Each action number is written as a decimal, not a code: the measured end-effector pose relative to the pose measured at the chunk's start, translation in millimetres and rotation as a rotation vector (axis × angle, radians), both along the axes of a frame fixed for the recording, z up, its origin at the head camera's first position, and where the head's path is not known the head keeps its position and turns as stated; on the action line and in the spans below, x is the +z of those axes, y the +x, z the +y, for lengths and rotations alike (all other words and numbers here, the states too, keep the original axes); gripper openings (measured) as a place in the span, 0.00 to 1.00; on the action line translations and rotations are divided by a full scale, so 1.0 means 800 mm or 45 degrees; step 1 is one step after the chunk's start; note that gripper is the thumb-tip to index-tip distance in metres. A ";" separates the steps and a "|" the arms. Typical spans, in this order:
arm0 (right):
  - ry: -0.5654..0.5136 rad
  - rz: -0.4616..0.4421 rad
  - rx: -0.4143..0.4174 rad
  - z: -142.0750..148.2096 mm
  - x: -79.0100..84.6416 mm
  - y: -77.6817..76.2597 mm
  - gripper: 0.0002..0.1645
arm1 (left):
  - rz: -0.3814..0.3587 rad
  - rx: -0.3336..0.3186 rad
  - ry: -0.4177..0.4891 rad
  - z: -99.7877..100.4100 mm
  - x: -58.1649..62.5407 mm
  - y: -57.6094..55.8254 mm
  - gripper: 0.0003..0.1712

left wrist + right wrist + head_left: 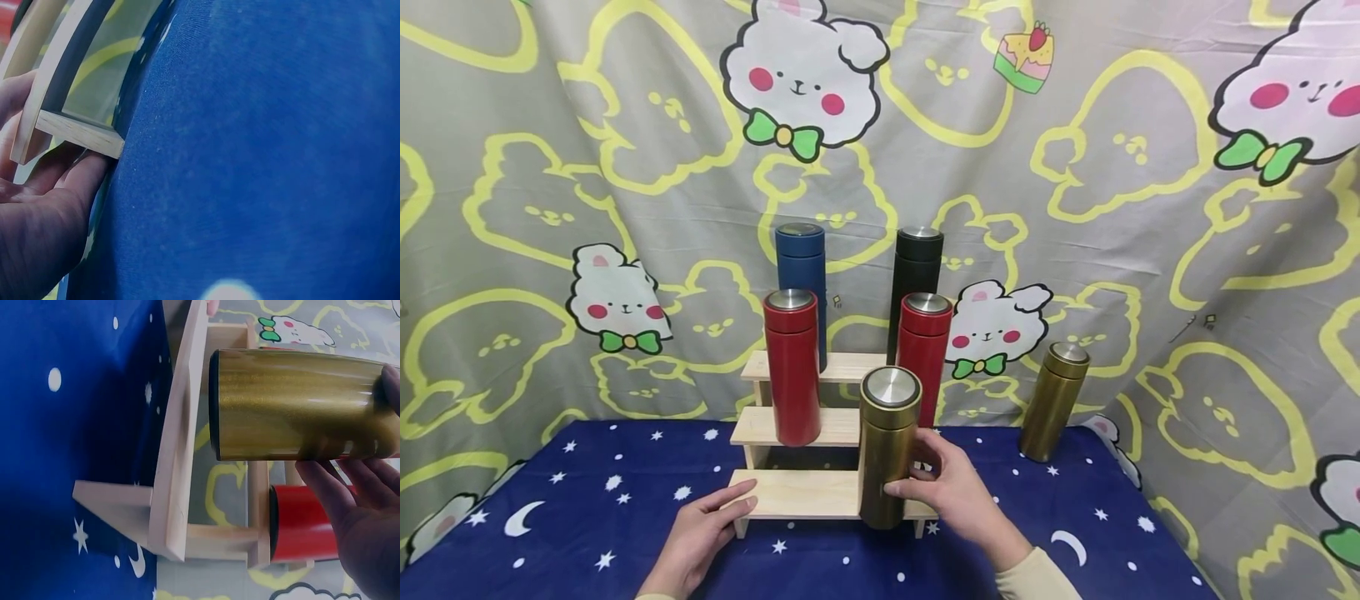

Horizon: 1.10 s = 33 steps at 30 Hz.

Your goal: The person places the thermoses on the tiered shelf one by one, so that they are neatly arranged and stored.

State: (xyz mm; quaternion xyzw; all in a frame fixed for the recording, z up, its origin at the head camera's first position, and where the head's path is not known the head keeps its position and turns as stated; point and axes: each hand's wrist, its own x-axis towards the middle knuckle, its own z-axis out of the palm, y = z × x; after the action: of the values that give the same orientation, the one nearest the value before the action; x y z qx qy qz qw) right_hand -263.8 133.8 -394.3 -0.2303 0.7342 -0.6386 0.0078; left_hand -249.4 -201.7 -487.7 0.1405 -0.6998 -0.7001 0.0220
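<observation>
My right hand (958, 492) grips a gold thermos (880, 467) by its lower half, thumb at the front. In the right wrist view its dark base hangs a little apart from the lowest step of a wooden rack (178, 437). At the left end of that step (808, 493), my left hand (703, 529) pinches the board, thumb on top and other fingers underneath in the left wrist view. Two red thermoses (792, 375) (928, 333) stand on the middle step; the right one is partly hidden by the gold one. Blue (801, 267) and black (916, 275) thermoses stand on the top step.
Another gold thermos (1054, 404) stands on the table to the right of the rack. A dark blue cloth (647, 492) with moons and stars covers the table. Behind it hangs a grey curtain (925, 183) with cartoon animals.
</observation>
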 end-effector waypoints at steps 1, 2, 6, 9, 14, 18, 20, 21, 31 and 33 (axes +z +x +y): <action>0.006 -0.003 0.001 -0.003 0.000 0.000 0.37 | -0.001 0.001 -0.002 -0.001 0.000 0.000 0.27; 0.011 -0.006 0.000 -0.006 -0.001 -0.001 0.37 | -0.002 0.001 -0.006 -0.001 0.000 0.001 0.27; 0.005 -0.013 0.006 -0.014 0.000 -0.004 0.37 | -0.002 -0.002 -0.014 0.000 0.000 0.000 0.27; -0.011 -0.009 0.006 -0.020 0.000 -0.007 0.37 | -0.001 -0.003 -0.015 0.001 0.000 -0.001 0.27; -0.061 -0.014 0.013 -0.038 -0.002 -0.009 0.37 | -0.012 -0.004 -0.017 0.001 0.000 -0.002 0.27; -0.110 -0.029 0.057 -0.052 -0.005 -0.010 0.36 | -0.044 -0.007 -0.035 0.000 0.001 -0.003 0.28; -0.118 -0.026 0.079 -0.059 -0.007 -0.011 0.36 | -0.048 -0.005 -0.041 -0.001 0.002 -0.002 0.28; -0.121 -0.019 0.086 -0.061 -0.008 -0.011 0.35 | -0.043 -0.007 -0.039 -0.001 0.003 -0.001 0.29; -0.123 0.012 0.128 -0.087 -0.004 -0.018 0.34 | -0.007 -0.005 -0.027 0.000 0.002 0.002 0.27; -0.125 0.004 0.130 -0.092 -0.003 -0.019 0.34 | -0.006 -0.005 -0.024 0.000 0.002 0.002 0.27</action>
State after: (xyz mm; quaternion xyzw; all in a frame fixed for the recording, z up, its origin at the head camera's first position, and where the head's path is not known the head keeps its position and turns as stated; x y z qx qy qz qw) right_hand -279.2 60.2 -396.4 -0.2686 0.6894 -0.6722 0.0280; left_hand -247.8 -202.0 -486.5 0.1408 -0.7066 -0.6932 0.0202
